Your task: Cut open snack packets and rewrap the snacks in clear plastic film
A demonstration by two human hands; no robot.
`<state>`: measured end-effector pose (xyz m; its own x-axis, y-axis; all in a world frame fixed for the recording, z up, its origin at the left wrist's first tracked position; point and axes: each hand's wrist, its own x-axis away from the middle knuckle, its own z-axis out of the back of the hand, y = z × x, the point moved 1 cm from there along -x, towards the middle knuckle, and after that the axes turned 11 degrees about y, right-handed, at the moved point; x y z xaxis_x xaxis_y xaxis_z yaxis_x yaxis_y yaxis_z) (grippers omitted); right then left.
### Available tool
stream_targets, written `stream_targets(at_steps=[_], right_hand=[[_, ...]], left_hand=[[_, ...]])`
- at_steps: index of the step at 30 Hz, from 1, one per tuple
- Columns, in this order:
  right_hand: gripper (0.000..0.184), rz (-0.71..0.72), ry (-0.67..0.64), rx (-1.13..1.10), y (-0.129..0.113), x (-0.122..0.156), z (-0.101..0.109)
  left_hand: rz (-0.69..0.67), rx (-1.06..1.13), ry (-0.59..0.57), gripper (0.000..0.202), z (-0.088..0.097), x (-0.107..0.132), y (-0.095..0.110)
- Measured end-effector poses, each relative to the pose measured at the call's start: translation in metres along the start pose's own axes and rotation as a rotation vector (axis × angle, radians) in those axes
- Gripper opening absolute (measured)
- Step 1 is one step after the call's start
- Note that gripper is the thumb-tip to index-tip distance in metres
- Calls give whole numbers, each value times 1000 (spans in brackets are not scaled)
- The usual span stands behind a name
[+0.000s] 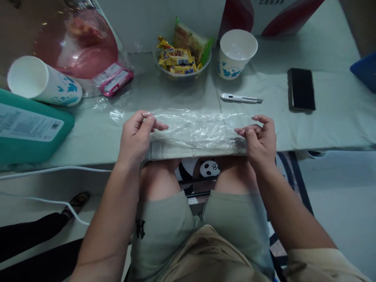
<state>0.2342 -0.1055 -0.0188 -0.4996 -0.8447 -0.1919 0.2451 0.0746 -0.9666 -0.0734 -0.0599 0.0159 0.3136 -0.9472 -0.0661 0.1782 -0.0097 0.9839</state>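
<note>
A clear, crinkled plastic bag or film [199, 129] stretches between my two hands near the table's front edge. My left hand [139, 131] pinches its left end between thumb and fingers. At the opposite end, my right hand [260, 137] has its fingers curled and closed on the plastic. Light glints off the wrinkles, and the table cloth shows through. Just beyond the film on the right lies a white utility knife [241, 98], pointing right.
A bowl of wrapped snacks [182, 58] and a paper cup [237, 53] stand behind the film. At left are a tipped paper cup [44, 80], a pink packet [116, 80], a red bowl [79, 43] and a green container [32, 125]. A black box-like object [301, 89] lies right.
</note>
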Motion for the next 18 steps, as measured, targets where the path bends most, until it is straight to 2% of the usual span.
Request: stream_targets(at_steps=[3, 6, 9, 13, 16, 18], right_hand=[[20, -43, -12, -17, -5, 4, -12], [18, -56, -28, 59, -10, 7, -21], [17, -9, -38, 196, -13, 9, -24], [22, 44, -93, 399, -13, 9, -22], [26, 44, -119, 422, -10, 10, -20], [24, 24, -92, 391, -8, 11, -18]], left_hand=[[122, 126, 51, 22, 4, 13, -4], [164, 91, 134, 24, 7, 22, -11], [103, -54, 165, 22, 13, 23, -21], [-11, -298, 113, 18, 25, 21, -30], [-44, -330, 92, 16, 31, 20, -30], [-67, -301, 108, 15, 32, 21, -28]])
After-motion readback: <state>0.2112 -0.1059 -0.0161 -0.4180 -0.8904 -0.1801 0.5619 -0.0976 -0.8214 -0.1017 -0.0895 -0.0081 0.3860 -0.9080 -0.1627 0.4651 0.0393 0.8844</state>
